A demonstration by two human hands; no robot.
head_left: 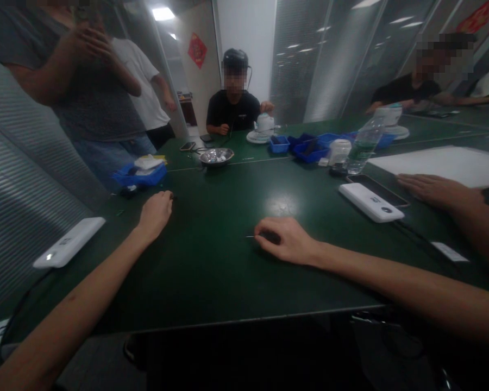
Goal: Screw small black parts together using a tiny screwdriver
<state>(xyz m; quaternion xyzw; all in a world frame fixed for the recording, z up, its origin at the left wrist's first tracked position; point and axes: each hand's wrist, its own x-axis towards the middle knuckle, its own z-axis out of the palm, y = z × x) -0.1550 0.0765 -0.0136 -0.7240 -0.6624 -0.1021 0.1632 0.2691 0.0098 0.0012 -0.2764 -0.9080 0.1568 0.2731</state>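
Observation:
My right hand (pixel 285 240) rests on the green table (pixel 212 260) with thumb and fingertips pinched together. A thin, pale, needle-like piece (pixel 250 237) sticks out to the left from that pinch; its kind is too small to tell. Farther forward and to the left, my left hand (pixel 155 215) lies with its fingers curled over. Something small and dark shows at its fingertips, but I cannot make it out. The two hands are well apart.
White power banks (pixel 71 241) (pixel 370 202) with cables lie on either side. A metal bowl (pixel 217 157), blue bins (pixel 140 175) (pixel 279 144) and a plastic bottle (pixel 363 144) stand farther back. Another person's hand (pixel 436 190) lies at the right; a seated person faces me, others stand left.

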